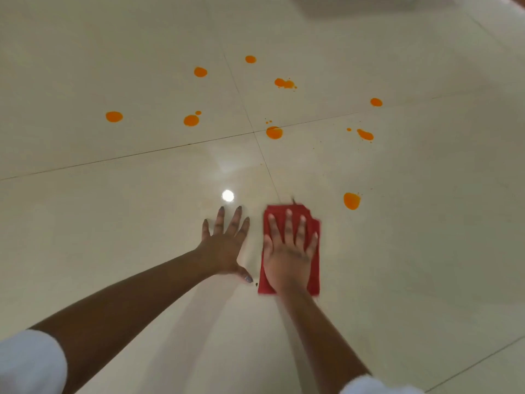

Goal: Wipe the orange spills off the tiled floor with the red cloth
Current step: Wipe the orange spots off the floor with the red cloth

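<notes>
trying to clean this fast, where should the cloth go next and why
Probably slide the cloth forward and right onto the nearest spill. The right hand presses flat on the cloth, and that spill lies just past its far right corner, not yet wiped.

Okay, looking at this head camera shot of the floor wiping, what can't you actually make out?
Head view:
- The floor under the red cloth: covered by it and the right hand, so any spill beneath is unseen.
- The cloth's right edge: motion-blurred, folds unclear.
- A dark speck by the left hand thumb: too small to identify.
- A grey shape at the top: cut off by the frame edge.
</notes>
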### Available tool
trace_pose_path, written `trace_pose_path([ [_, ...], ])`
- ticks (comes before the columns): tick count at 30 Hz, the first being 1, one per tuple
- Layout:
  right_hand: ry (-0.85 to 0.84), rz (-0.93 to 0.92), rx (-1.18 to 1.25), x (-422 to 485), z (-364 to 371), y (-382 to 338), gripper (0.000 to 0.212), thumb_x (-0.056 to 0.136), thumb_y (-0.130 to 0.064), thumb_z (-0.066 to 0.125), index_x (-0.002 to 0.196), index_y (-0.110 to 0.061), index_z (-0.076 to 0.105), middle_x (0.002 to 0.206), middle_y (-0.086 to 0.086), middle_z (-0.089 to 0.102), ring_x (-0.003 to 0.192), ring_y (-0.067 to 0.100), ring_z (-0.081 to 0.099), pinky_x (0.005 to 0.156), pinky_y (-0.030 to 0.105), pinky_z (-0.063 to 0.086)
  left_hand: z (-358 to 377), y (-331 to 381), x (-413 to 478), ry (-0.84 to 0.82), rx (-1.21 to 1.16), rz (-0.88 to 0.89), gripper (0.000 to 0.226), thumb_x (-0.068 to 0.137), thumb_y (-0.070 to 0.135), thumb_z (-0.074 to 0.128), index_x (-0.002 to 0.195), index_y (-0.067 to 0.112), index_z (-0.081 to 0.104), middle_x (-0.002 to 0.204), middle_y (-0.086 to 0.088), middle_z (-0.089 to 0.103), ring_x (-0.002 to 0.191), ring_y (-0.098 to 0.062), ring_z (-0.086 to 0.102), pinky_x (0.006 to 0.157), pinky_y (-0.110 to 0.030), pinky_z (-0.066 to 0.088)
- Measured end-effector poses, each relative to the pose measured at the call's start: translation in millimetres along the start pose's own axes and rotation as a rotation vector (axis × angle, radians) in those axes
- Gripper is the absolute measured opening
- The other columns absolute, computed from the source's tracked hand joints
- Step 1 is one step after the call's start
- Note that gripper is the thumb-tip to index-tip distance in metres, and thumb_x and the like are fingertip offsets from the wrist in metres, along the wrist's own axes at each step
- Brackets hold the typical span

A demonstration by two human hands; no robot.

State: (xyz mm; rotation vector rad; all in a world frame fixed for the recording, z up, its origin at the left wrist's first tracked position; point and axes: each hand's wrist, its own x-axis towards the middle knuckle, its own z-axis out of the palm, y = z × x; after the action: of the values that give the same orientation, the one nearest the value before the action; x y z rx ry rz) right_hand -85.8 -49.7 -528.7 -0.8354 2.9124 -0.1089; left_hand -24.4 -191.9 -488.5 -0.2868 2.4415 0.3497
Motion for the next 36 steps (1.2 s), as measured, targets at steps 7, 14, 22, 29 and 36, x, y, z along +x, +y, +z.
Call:
trace_pose_path([
  [7, -0.105, -0.182, -0.034, 77, -19, 44, 0.066, 0.083, -0.052, -0.011, 0.146, -0.036, -0.002, 0.158, 0.001, -0.004, 0.144, 0.028, -0.009, 0.109, 0.053, -0.012, 2, 26, 8, 0.046, -0.074, -0.18, 0.122, 0.066, 0.077, 0.052, 0.143, 0.015, -0.019, 0.148, -0.004, -0.037, 0.133, -0.039, -0.033, 0.104, -0.069, 0.002],
  [14, -0.319, -0.342, -0.106, 102, -39, 69, 0.054, 0.097, -0.048, 0.012, 0.145, -0.037, -0.012, 0.155, 0.001, -0.021, 0.141, 0.028, -0.021, 0.11, 0.055, -0.01, -1, 38, 6, 0.049, -0.117, -0.265, 0.123, 0.066, 0.075, 0.055, 0.143, 0.017, -0.021, 0.148, -0.001, -0.038, 0.133, -0.035, -0.034, 0.105, -0.069, 0.006],
  [22, -0.35, -0.425, -0.15, 102, -47, 118, 0.077, 0.07, -0.057, -0.019, 0.145, -0.037, -0.011, 0.155, 0.002, -0.019, 0.142, 0.029, -0.018, 0.11, 0.056, -0.009, -15, 54, 9, -0.031, -0.053, -0.356, 0.122, 0.069, 0.072, 0.055, 0.142, 0.011, -0.021, 0.149, -0.008, -0.034, 0.136, -0.041, -0.026, 0.107, -0.065, 0.01],
  [29, -0.253, -0.262, -0.041, 120, -39, 129, 0.071, 0.075, -0.057, -0.015, 0.143, -0.04, -0.009, 0.154, -0.003, -0.019, 0.142, 0.026, -0.015, 0.109, 0.056, -0.009, -31, 72, 34, 0.073, -0.057, -0.268, 0.121, 0.069, 0.076, 0.049, 0.142, 0.013, -0.023, 0.146, -0.005, -0.038, 0.136, -0.034, -0.029, 0.108, -0.063, -0.003],
  [36, 0.089, 0.249, 0.067, 83, -26, 172, 0.052, 0.092, -0.043, 0.03, 0.143, -0.033, 0.029, 0.153, 0.007, 0.027, 0.14, 0.034, 0.022, 0.106, 0.065, 0.016, -48, 99, 91, 0.147, 0.034, 0.042, 0.11, 0.074, 0.072, 0.047, 0.144, 0.018, -0.018, 0.148, -0.002, -0.034, 0.136, -0.025, -0.031, 0.108, -0.048, -0.017],
])
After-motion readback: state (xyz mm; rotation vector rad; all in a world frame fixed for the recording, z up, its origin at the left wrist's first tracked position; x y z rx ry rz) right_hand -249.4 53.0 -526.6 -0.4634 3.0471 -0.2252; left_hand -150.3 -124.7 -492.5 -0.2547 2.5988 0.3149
